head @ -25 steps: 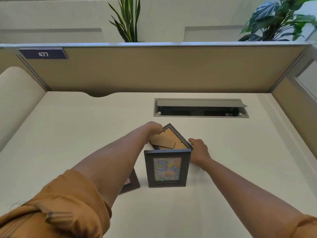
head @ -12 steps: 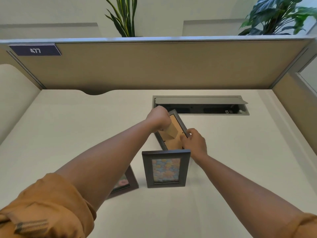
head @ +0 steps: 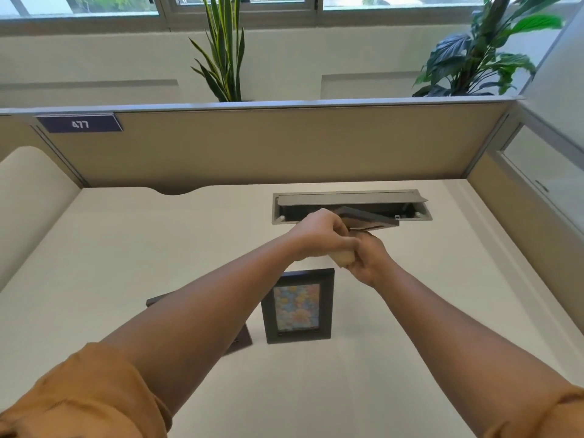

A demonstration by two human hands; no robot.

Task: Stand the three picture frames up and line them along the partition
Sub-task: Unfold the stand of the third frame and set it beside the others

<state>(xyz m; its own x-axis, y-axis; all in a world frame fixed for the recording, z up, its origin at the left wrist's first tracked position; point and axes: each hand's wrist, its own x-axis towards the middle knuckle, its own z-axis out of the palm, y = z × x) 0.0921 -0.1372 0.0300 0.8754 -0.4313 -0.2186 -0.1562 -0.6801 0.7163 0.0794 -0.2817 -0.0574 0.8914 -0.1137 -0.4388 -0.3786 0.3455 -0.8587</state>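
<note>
— Three frames are counted on the desk (head: 94, 263): one is lifted in front of the cable tray (head: 352, 205), one is stood up in the middle, one is half hidden under the left forearm.

— How is the lifted frame (head: 368, 219) held?

— It is gripped by both hands at its near-left end. The left hand (head: 319, 237) is curled over the top, the right hand (head: 368, 259) is closed underneath, and the two are pressed together. A pale piece, perhaps the stand, is pinched between them; that cannot be told for sure.

— And its direction?

— It is seen almost edge-on, nearly flat, with the long axis run left to right and the far end pointed right, over the tray opening. It is clear of the desk.

— The standing frame (head: 298, 306)?

— It is set upright in portrait, long axis vertical, flower print faced toward the near side, well short of the partition (head: 252, 147).

— The third frame (head: 241, 338)?

— Only dark corners are seen, left of the standing one; its pose cannot be told.
</note>
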